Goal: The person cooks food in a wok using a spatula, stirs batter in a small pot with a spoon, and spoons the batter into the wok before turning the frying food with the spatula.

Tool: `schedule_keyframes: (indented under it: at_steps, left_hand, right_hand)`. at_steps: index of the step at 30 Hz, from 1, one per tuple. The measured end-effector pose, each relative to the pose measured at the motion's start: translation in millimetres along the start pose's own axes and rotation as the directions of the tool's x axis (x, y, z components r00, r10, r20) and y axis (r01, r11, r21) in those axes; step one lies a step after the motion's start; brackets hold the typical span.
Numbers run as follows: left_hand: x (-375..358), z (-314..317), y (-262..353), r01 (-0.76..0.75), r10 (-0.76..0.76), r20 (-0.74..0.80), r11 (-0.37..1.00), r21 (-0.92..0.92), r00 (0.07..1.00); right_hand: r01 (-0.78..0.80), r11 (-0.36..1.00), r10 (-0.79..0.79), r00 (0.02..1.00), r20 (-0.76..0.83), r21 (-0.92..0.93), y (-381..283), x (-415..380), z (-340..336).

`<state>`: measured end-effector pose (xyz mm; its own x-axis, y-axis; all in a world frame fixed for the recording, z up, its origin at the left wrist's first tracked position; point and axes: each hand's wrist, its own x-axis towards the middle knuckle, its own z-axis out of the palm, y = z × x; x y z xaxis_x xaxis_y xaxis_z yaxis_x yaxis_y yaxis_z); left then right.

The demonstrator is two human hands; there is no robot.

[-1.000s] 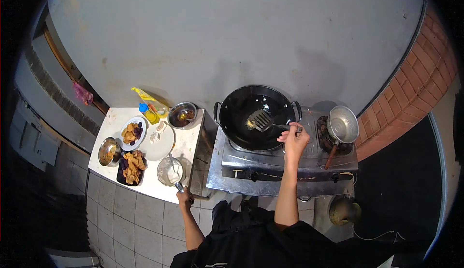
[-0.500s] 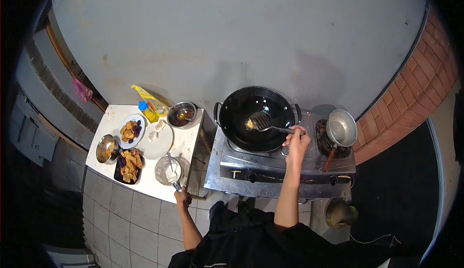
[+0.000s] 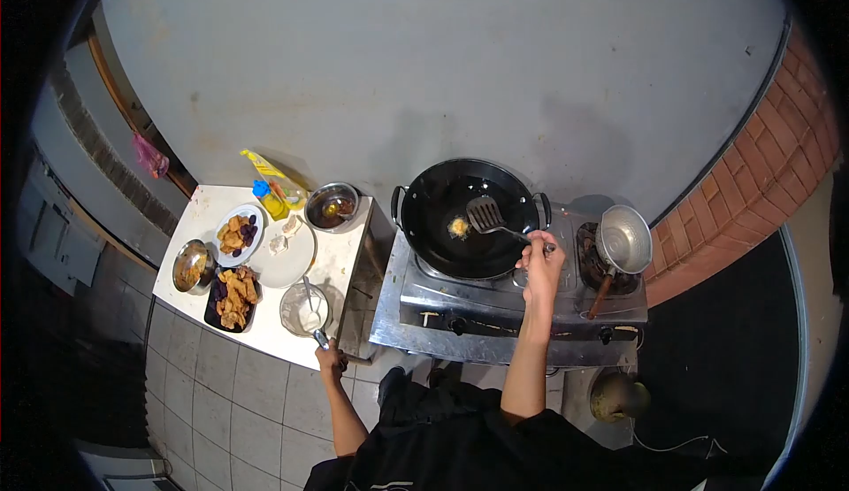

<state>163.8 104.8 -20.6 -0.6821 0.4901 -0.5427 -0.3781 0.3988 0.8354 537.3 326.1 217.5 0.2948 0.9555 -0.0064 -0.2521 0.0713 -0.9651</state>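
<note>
My right hand (image 3: 541,261) is closed around the handle of a slotted spatula (image 3: 485,215). The spatula's head is over the black two-handled wok (image 3: 429,257), just to the right of a small pale frying piece (image 3: 458,226) in the oil. At the near edge of the white table, my left hand (image 3: 331,360) grips a silver handle (image 3: 321,339) that reaches up to a small round vessel (image 3: 290,314). White paste and a spoon (image 3: 309,291) are inside that vessel. Behind it lies a white plate (image 3: 285,265) bearing a few pale pieces.
The wok sits on a steel stove (image 3: 424,327); a saucepan (image 3: 626,239) stands on its right burner. The white table (image 3: 274,345) holds a black tray (image 3: 232,301) of fried food, a plated portion (image 3: 236,234), metal bowls (image 3: 332,208) and an oil bottle (image 3: 272,203).
The spatula's head has shifted slightly right and away from me, off the small frying piece, which now shows whole. My left hand keeps its grip on the handle.
</note>
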Motion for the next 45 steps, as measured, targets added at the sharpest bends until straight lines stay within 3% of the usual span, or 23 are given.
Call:
schedule_keyframes:
  at_steps: [12,21,31,34,37,45]
  left_hand:
    - [4.8,2.5,-4.2,0.041,-0.041,-0.003,0.997,-0.067,0.999]
    - [17.4,-0.8,-17.5,-0.018,0.019,0.006,0.995,-0.095,1.0]
    - [4.2,4.3,-7.6,-0.029,0.028,-0.038,0.999,-0.029,0.999]
    - [-2.1,3.9,-0.3,0.009,-0.009,-0.038,1.0,-0.019,0.999]
    - [-4.4,7.1,1.6,0.003,-0.005,-0.073,1.0,-0.027,0.997]
    - [6.9,2.2,-12.5,-0.045,0.043,-0.036,0.998,-0.038,0.998]
  right_hand:
    - [0.034,0.991,-0.023,0.996,0.085,-0.13,19.9,-2.8,18.7]
    - [0.043,0.984,-0.022,0.992,0.121,-0.172,38.4,-4.4,34.6]
    - [0.04,0.957,-0.007,0.993,0.115,-0.288,40.1,-8.5,38.6]
    - [0.096,0.869,-0.059,0.994,0.09,-0.485,36.1,-9.1,40.7]
    - [0.375,0.708,-0.384,0.916,0.12,-0.598,46.4,-5.4,44.1]
    - [0.35,0.722,-0.358,0.927,0.111,-0.597,35.6,-6.8,48.6]
